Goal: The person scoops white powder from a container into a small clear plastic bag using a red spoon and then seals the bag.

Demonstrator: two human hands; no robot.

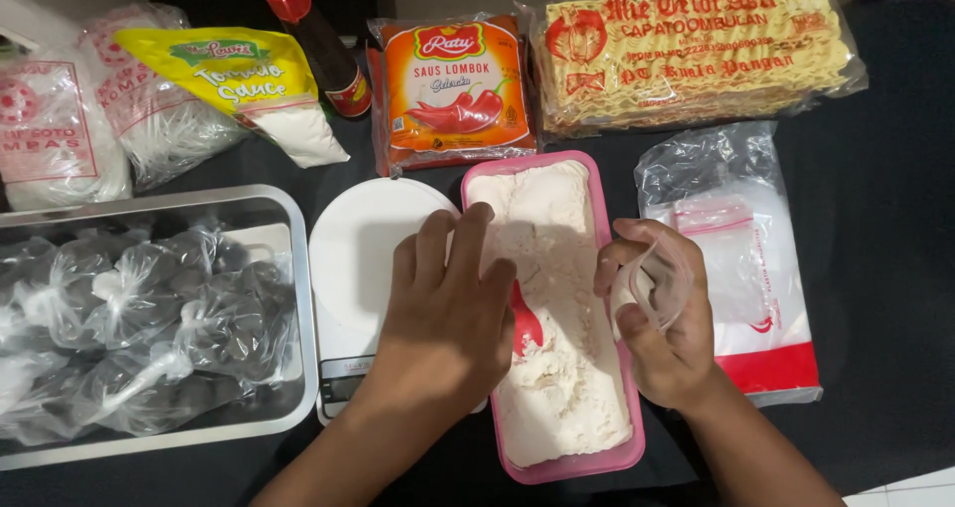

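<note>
- Black tabletop [885, 268], spread under everything.
- Steel tray [293, 268] at far left, heaped with knotted clear bags [139, 318] of pale powder.
- Wide pack of dried yellow noodles [696, 49] at top right, lying flat in clear wrap.
- Pink oblong tub [600, 218] in the middle, full of white flour [557, 268], just right of the scale and touching it or nearly so.
- White kitchen scale [358, 248], round-topped, between tray and tub, partly covered by the left forearm.
- Stack of small clear zip bags in a red-and-white printed pack [766, 288], flat on the table right of the tub.
- Orange chilli sauce pouch [453, 89] above the tub; yellow tomato sauce pouch [229, 69] to its left, leaning over bags of white vermicelli [60, 139].
- Dark sauce bottle with red cap [318, 39], tilted, between the two pouches.
- Left hand [448, 308], palm down over the flour, fingers curled loosely around a red scoop [525, 323], only a small part of it showing past the knuckles.
- Right hand [662, 318] at the tub's right rim, fingers and thumb pinched on a small clear plastic bag [657, 288], mouth held toward the flour.
</note>
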